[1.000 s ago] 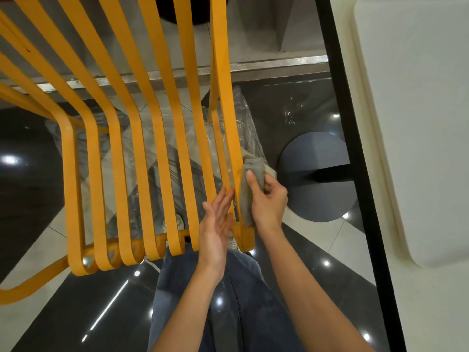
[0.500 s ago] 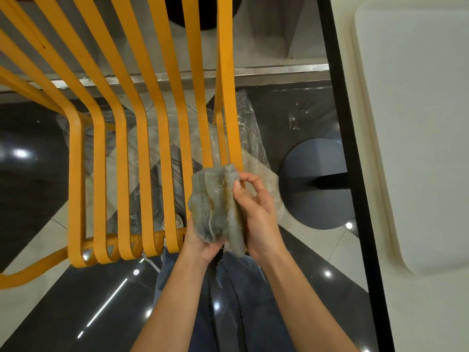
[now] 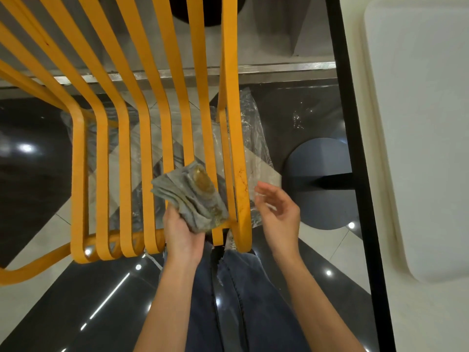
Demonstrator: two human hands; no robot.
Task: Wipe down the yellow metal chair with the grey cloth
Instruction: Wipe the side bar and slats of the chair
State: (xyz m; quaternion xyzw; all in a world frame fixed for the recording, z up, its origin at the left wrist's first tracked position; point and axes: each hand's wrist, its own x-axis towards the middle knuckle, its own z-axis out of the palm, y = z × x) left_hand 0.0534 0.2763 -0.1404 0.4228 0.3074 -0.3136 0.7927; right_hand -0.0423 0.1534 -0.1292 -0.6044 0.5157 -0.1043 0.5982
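Grey cloth (image 3: pixel 193 196) bunched in left hand (image 3: pixel 184 233) grip against yellow chair (image 3: pixel 149 153) slats; right hand (image 3: pixel 279 214) spread, empty.

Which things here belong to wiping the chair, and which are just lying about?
In the job:
yellow metal chair
grey cloth, stained, held in the left hand
right hand, open, empty

Lying about:
clear plastic sheet under the chair
round dark table base
white tabletop

White table (image 3: pixel 416 138), plastic sheet (image 3: pixel 250 118), jeans (image 3: pixel 243 301).
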